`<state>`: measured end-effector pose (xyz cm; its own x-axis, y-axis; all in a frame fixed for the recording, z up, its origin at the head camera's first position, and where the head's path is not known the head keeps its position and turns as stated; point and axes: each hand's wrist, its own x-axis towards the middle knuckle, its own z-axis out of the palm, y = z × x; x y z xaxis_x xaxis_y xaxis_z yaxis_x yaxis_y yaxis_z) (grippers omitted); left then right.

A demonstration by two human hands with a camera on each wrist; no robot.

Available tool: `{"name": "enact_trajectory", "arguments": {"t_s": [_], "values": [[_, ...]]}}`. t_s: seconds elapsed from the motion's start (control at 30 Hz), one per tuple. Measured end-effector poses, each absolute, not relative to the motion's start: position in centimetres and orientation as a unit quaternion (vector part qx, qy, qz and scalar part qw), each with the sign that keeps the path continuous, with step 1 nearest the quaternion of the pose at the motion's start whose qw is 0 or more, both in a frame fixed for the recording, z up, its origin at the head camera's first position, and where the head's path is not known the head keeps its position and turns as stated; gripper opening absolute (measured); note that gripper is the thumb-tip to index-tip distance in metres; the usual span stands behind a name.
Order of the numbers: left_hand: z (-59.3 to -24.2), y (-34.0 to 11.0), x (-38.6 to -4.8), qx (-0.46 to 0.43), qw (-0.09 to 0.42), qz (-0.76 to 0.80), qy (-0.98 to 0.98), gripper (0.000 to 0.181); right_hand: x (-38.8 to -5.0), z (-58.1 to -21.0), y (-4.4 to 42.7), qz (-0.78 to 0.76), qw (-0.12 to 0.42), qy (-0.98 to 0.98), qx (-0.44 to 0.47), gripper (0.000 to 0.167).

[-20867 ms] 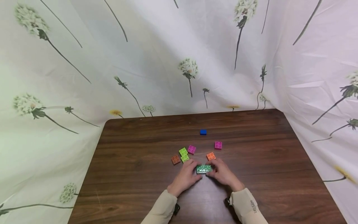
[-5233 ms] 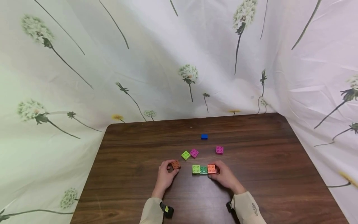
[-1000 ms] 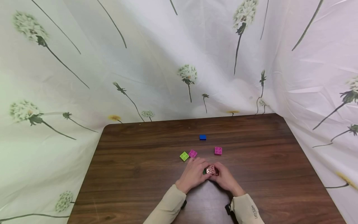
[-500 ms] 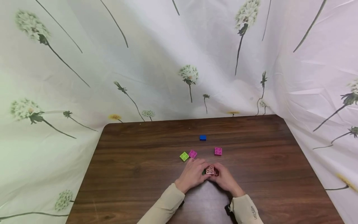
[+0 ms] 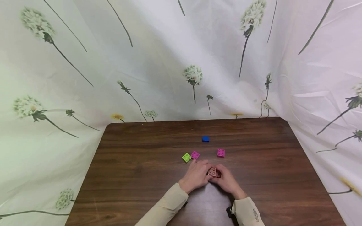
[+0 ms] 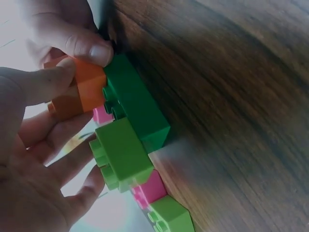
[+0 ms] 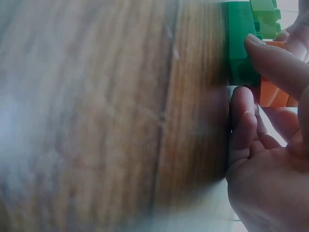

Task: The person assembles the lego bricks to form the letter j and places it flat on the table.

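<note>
A long green toy building brick (image 6: 137, 104) lies on the table with an orange brick (image 6: 91, 84) on one end and a lime brick (image 6: 123, 150) on the other. A brown brick (image 5: 212, 171) sits on top of the orange one. My left hand (image 5: 196, 174) pinches the brown brick between thumb and fingers, its palm arched over the lime end. From the right, my right hand (image 5: 227, 180) grips the green brick's end; its thumb presses near the seam with the orange brick in the right wrist view. Both hands hide much of the stack in the head view.
Beyond my left hand lie a loose lime brick (image 5: 186, 157) and a magenta brick (image 5: 195, 155), close together. Another magenta brick (image 5: 221, 153) is farther right, and a blue brick (image 5: 205, 139) farther back. A flower-printed cloth (image 5: 158, 62) hangs behind the wooden table (image 5: 135, 188).
Earlier both hands held the bare green brick. Lime and orange bricks then joined it, and my left hand brought the brown brick from the left onto the orange. The last second shows hardly any motion.
</note>
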<state>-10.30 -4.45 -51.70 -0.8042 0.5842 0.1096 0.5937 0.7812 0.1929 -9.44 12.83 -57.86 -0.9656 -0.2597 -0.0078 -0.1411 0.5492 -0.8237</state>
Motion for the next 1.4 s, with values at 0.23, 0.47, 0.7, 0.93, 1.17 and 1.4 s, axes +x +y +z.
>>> {"name": "enact_trajectory", "arguments": {"t_s": [0.23, 0.47, 0.7, 0.93, 1.17, 1.4], "values": [[-51.9, -4.0, -10.1, -0.308, 0.014, -0.089, -0.947, 0.027, -9.5, -57.9, 12.9, -0.462, 0.075, 0.877, -0.107, 0.03], [-51.9, -4.1, -9.9, -0.299, 0.004, -0.094, -0.95, 0.029, -9.5, -57.8, 12.9, -0.461, 0.073, 0.878, -0.107, 0.031], [-52.4, -4.8, -9.8, -0.267, -0.047, -0.168, -0.948, 0.034, -9.5, -57.7, 12.8, -0.454, 0.09, 0.881, -0.103, 0.034], [-53.1, -5.3, -9.9, -0.234, -0.083, -0.276, -0.929, 0.039, -9.5, -57.4, 12.8, -0.451, 0.098, 0.881, -0.104, 0.032], [-53.5, -5.5, -9.7, -0.214, -0.087, -0.325, -0.917, 0.039, -9.5, -57.5, 12.9, -0.454, 0.083, 0.879, -0.12, 0.033], [-53.7, -6.2, -9.8, -0.219, -0.08, -0.353, -0.906, 0.043, -9.5, -57.7, 12.9, -0.454, 0.071, 0.879, -0.13, 0.032]]}}
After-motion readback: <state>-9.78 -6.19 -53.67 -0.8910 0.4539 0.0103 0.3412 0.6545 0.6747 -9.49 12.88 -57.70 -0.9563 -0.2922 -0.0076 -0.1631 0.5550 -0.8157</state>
